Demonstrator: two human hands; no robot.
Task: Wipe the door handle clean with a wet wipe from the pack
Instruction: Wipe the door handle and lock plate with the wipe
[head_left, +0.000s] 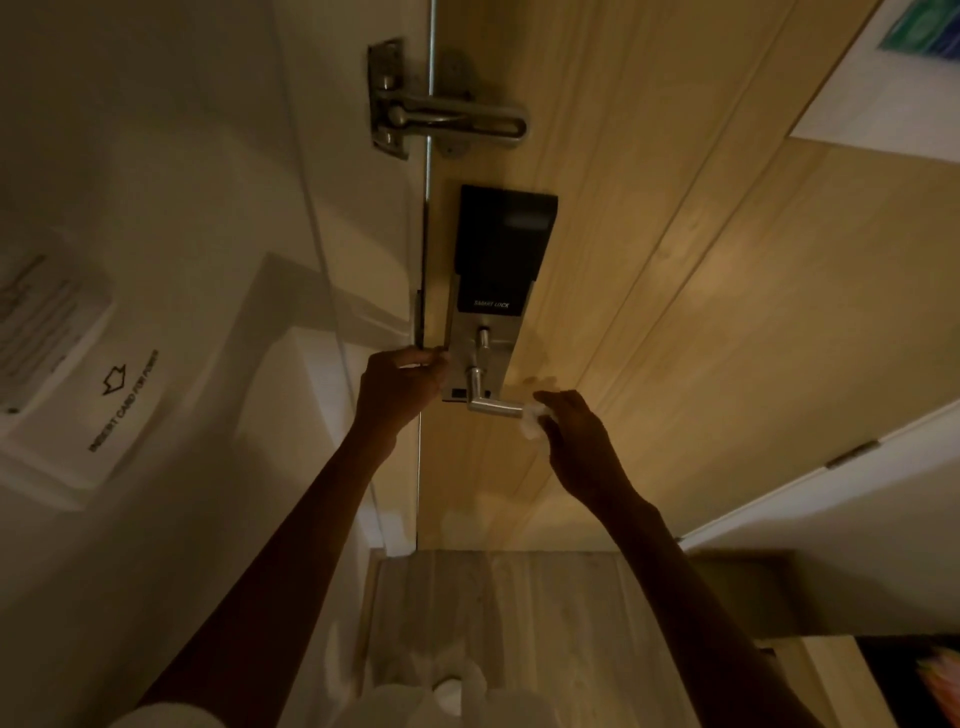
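A silver lever door handle (493, 406) sticks out below a black smart lock (501, 249) on a light wooden door (675, 312). My right hand (582, 441) holds a crumpled white wet wipe (531, 418) against the free end of the lever. My left hand (400, 387) is closed on the door's edge beside the lock plate, just left of the handle. The pack of wipes is not in view.
A metal swing-bar guard (447, 117) spans door and frame above the lock. A card-power switch with a label (122, 405) is on the white wall at left. A hinge (852, 453) shows on white trim at right. Wood floor (493, 613) lies below.
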